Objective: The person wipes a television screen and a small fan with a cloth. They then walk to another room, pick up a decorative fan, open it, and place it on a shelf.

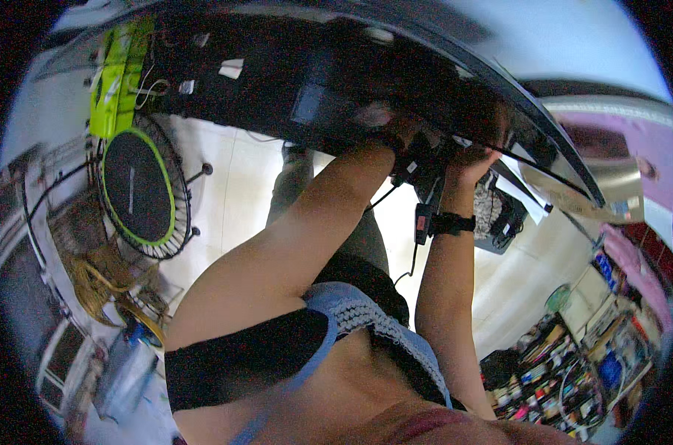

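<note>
Both arms reach up under the edge of a large dark panel [247, 100], whose kind I cannot tell. My left hand [395, 125] is mostly lost in its shade, close to black cables and a black plug or connector [408, 171]. Beside it on the right, my right hand [478, 158] is raised with bent fingers near a thin black cable [542, 172]; whether it grips the cable is unclear. A black strap [453, 223] circles the right wrist. Next to the strap, a small black box [423, 223] with a reddish label hangs on a cable.
A small round trampoline [138, 186] with a green rim stands at the left, below a lime-green object [116, 83]. Right of the arms, a dark tray-like object [498, 222] holds grey material and cables. Shelves or boxes of small items [553, 378] fill the lower right.
</note>
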Available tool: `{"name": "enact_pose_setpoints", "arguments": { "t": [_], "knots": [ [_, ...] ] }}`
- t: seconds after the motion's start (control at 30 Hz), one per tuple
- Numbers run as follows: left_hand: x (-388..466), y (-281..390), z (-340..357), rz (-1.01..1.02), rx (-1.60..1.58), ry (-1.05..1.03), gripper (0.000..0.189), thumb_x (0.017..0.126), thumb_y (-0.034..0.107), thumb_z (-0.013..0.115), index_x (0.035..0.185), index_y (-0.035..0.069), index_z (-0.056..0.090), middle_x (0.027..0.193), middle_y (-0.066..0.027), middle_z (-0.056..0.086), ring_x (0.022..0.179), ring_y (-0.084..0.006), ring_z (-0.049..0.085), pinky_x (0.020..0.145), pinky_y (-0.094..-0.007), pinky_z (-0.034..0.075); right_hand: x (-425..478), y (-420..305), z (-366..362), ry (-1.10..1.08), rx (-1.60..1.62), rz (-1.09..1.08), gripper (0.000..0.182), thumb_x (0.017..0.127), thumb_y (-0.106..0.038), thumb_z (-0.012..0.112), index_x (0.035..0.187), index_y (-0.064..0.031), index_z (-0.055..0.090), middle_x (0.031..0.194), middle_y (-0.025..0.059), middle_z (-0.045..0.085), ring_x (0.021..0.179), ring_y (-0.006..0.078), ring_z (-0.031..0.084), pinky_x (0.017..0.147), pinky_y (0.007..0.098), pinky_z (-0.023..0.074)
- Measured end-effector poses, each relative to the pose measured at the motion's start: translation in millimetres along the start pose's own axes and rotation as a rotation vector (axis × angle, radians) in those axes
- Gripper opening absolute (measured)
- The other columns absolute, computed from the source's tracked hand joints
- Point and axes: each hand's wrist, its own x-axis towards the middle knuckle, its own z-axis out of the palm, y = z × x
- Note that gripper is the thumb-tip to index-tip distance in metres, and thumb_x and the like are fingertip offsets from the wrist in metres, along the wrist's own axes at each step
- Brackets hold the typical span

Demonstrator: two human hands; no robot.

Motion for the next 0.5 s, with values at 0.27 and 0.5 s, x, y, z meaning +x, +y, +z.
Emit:
{"name": "enact_pose_setpoints", "arguments": {
  "t": [0.27, 0.5],
  "knots": [
    [43.8, -108.1, -57.9, -0.017, 0.027, 0.023, 0.031, 0.076, 0.035, 0.053, 0.091, 0.009, 0.058, 0.089, -0.0092, 0.052, 0.085, -0.0286, 0.049, 0.070, -0.0440, 0.033, -20.9, 116.7, -45.7, -0.408, 1.237, 0.655, 0.058, 0.089, -0.047, 0.030, 0.138, -0.0161, 0.026, 0.142, 0.0053, 0.027, 0.129, 0.0271, 0.028, 0.101, 0.0510, 0.0252],
    [100.5, -278.4, -154.6, -0.086, 0.055, 0.128, 0.031, 0.076, 0.035, 0.052, 0.091, 0.009, 0.058, 0.088, -0.0091, 0.052, 0.084, -0.0286, 0.049, 0.069, -0.0443, 0.033, -40.8, 210.1, 74.6, 0.207, 0.336, 0.676, 0.088, 0.075, -0.071, 0.040, 0.141, -0.0163, 0.017, 0.145, 0.0117, 0.016, 0.132, 0.0343, 0.020, 0.104, 0.0531, 0.0210]
  ]
}}
